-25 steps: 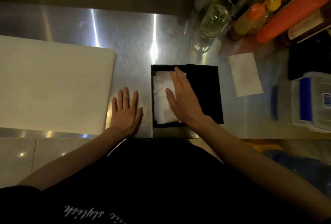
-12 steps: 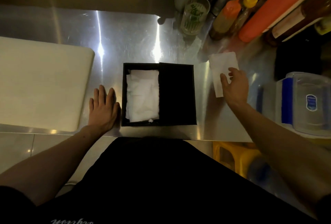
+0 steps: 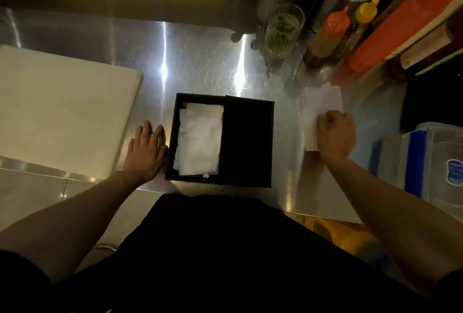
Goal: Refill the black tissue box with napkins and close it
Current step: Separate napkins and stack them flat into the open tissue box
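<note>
The black tissue box (image 3: 246, 182) sits on the steel counter near its front edge. Its left half is uncovered and shows white napkins (image 3: 199, 142) stacked inside; a black lid (image 3: 246, 137) covers the right half. My left hand (image 3: 146, 153) lies flat on the counter, fingers apart, touching the box's left wall. To the right of the box lies a loose white napkin (image 3: 319, 105). My right hand (image 3: 335, 135) rests on its near part with the fingers curled onto the paper.
A white cutting board (image 3: 60, 112) fills the counter's left side. At the back right stand a ribbed glass (image 3: 283, 32), sauce bottles (image 3: 330, 37), and an orange bottle (image 3: 400, 24). A clear plastic container with blue clips (image 3: 431, 162) sits at the right edge.
My right hand left the napkins in the box, went right to the loose napkin, and its fingers have closed onto it. The left hand stayed flat beside the box.
</note>
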The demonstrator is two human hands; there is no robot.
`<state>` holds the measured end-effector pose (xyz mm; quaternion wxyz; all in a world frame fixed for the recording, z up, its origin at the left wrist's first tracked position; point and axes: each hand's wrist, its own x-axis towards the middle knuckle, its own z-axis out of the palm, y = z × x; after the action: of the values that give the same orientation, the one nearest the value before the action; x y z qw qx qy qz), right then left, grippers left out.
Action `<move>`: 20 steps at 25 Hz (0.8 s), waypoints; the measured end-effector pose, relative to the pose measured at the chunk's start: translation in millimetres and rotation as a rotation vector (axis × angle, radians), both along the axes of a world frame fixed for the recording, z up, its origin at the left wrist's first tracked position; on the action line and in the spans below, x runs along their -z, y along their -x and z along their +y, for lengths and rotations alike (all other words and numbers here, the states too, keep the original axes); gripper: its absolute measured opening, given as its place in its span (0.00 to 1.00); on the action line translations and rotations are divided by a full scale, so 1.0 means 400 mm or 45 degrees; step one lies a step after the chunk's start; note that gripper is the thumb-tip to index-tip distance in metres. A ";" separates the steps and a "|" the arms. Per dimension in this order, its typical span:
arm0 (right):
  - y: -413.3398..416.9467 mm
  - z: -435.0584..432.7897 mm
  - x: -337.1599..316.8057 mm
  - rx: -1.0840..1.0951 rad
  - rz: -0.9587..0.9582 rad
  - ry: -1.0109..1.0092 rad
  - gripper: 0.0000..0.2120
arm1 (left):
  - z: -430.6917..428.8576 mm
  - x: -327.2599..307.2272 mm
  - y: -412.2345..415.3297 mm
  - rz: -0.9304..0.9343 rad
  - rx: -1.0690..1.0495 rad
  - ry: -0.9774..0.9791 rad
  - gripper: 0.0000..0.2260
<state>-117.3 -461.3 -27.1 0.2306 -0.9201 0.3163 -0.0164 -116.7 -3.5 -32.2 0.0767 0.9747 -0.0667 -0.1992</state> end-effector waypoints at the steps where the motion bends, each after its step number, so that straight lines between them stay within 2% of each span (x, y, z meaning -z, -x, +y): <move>1: -0.001 -0.001 0.004 0.011 -0.007 -0.002 0.12 | 0.000 0.000 -0.002 -0.002 -0.005 -0.003 0.33; 6: -0.010 0.004 0.002 0.063 -0.069 -0.072 0.09 | 0.002 0.003 -0.006 0.006 0.001 -0.009 0.32; 10: -0.010 0.053 -0.062 -0.003 -0.330 -0.167 0.07 | 0.003 0.003 0.000 -0.033 -0.021 0.020 0.33; 16: 0.010 0.233 -0.215 -0.184 -0.619 -0.298 0.05 | 0.018 0.017 0.007 -0.071 -0.036 0.050 0.30; 20: 0.027 0.396 -0.316 -0.227 -0.649 -0.405 0.04 | 0.029 0.019 0.009 -0.086 -0.011 0.084 0.29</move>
<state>-128.0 -302.9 99.4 0.4441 -0.8628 0.1647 -0.1766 -120.5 8.3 -39.9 0.1074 0.9781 -0.0714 -0.1636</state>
